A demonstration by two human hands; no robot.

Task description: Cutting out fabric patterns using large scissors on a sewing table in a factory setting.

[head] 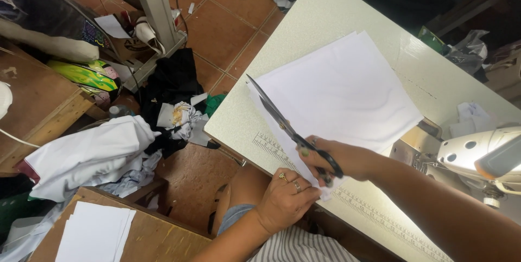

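While the right hand grips the black handles of the scissors, its fingers curled through the loops and closed around them, the left hand pinches the near corner of the white fabric between thumb and fingers, just beside the right knuckles. The blades run up and away to the left from the right fingers, lying along the fabric's left edge, their long axis slanting toward the far left; whether the blades are parted I cannot tell, as they look nearly closed. The fabric spreads out beyond both sets of fingers on the pale table, and the right hand is the nearer to its cut edge. There is one pair of scissors, what looks like one layered stack of fabric, and two rings on the left fingers.
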